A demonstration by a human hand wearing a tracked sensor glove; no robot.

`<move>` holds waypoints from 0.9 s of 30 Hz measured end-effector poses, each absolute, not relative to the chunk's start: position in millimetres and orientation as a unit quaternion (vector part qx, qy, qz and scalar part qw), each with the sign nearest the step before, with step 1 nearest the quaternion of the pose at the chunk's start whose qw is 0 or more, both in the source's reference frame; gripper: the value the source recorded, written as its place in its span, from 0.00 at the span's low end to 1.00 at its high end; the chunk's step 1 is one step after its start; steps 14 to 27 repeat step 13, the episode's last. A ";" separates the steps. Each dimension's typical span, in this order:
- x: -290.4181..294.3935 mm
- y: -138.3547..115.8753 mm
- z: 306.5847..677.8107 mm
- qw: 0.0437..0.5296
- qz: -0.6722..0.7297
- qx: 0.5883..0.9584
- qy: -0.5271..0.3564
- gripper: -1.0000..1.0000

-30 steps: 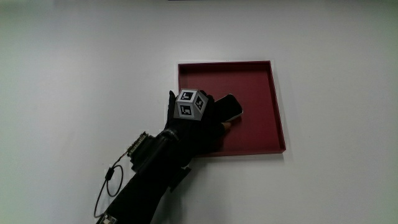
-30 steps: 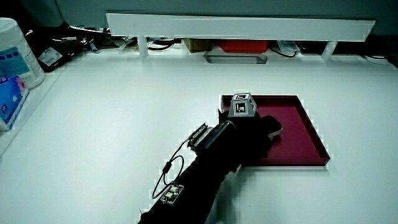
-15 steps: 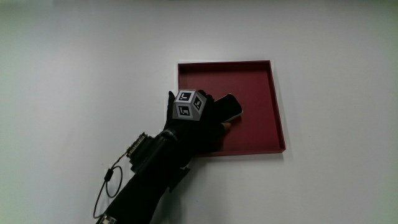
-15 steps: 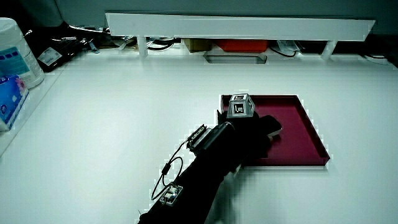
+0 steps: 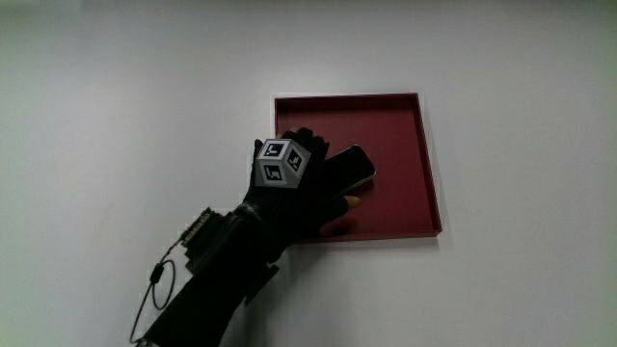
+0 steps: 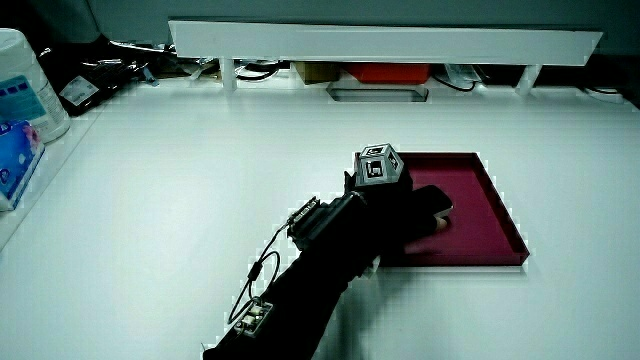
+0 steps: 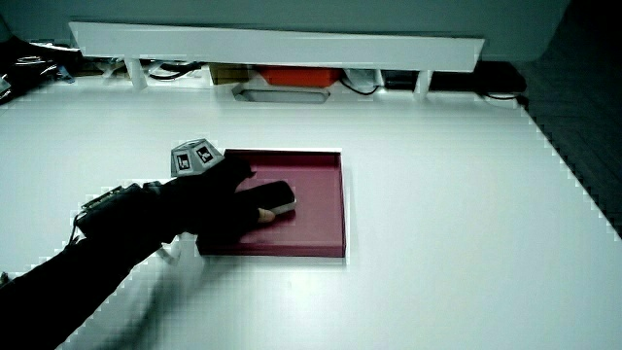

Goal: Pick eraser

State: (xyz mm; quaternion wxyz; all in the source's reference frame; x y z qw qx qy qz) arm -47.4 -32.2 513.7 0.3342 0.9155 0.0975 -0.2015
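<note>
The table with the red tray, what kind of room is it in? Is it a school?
Probably a lab or test workspace, not a classroom. The white table holds only a red tray. The hand wears a patterned cube, and cables and equipment lie by the low partition.

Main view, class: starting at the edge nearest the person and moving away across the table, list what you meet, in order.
Forearm → patterned cube on the hand, whose grip closes on the eraser → rim of the red tray farthest from the person.
</note>
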 end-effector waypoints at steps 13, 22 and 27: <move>-98.4 -17.7 470.6 0.344 -0.349 0.857 0.160 1.00; -98.4 -17.7 470.6 0.344 -0.349 0.857 0.160 1.00; -98.4 -17.7 470.6 0.344 -0.349 0.857 0.160 1.00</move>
